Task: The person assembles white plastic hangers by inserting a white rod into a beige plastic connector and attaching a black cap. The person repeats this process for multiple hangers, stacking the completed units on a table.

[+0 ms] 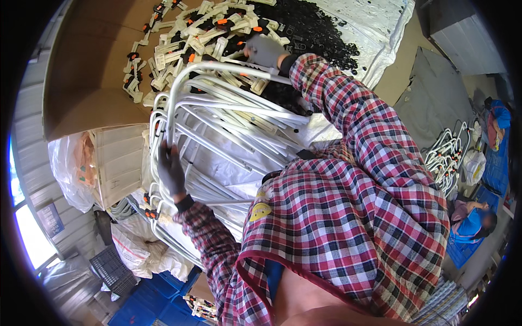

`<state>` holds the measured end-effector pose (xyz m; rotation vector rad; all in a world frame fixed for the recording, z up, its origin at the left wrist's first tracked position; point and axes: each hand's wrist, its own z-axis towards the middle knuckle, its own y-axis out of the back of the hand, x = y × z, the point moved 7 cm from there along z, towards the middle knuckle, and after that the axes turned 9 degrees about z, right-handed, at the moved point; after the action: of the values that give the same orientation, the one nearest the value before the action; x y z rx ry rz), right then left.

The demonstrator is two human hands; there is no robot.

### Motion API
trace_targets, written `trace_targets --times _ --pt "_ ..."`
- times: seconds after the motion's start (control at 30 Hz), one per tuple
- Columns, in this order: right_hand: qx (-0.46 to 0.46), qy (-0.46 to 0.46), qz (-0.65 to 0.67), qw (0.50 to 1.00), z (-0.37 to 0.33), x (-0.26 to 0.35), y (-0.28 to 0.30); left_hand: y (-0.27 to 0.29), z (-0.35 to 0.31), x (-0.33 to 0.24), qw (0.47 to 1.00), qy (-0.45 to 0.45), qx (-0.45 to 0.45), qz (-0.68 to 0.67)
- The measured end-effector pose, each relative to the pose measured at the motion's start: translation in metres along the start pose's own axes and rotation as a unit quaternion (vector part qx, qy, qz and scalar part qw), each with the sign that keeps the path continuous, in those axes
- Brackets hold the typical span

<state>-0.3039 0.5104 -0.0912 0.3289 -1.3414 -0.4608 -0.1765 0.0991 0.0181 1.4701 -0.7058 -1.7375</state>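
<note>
My left hand (171,169), in a dark grey glove, is closed round the lower end of a white bent metal tube (209,65). That tube arches over a stack of similar white tubes (239,111) in front of me. My right hand (263,51), gloved in grey, reaches past the tube to a heap of cream plastic clamp-like parts (204,39) with black and orange pieces. Its fingers are curled down at the heap's right side. Whatever they hold, if anything, is hidden.
Many small black rings (315,35) lie right of the clamp parts on a white sheet (375,27). A cardboard box wall (81,70) stands at the left. White sacks (144,247) and a dark crate (113,270) are lower left. Two people in blue (468,224) sit far right near white tube frames (448,157).
</note>
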Motion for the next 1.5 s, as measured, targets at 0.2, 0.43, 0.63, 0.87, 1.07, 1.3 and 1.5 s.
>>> trace_targets --times 0.2,0.43,0.63,0.87,1.07,1.3,1.5 --pt "0.002 -0.059 -0.062 0.996 -0.029 -0.063 -0.052 0.065 -0.071 0.069 0.993 0.074 -0.085 -0.023" --pt "0.025 -0.115 -0.112 0.987 -0.016 -0.109 -0.049 0.089 -0.109 0.103 0.978 0.117 -0.162 -0.061" --pt "0.075 -0.079 0.120 0.987 -0.062 -0.130 -0.022 0.109 -0.136 0.105 0.965 0.138 -0.215 -0.065" --pt "0.121 -0.137 0.453 0.872 -0.167 -0.127 -0.030 0.103 -0.108 0.093 0.983 0.059 -0.141 -0.101" --pt "-0.002 -0.100 0.268 0.958 -0.182 -0.113 -0.017 0.090 -0.077 0.083 0.985 0.061 -0.121 -0.106" --pt "-0.048 -0.220 0.412 0.883 -0.213 -0.140 -0.002 0.089 -0.074 0.076 0.982 0.083 -0.135 -0.107" --pt "-0.046 -0.196 0.483 0.852 -0.237 -0.118 0.000 0.088 -0.075 0.073 0.984 0.042 -0.125 -0.120"
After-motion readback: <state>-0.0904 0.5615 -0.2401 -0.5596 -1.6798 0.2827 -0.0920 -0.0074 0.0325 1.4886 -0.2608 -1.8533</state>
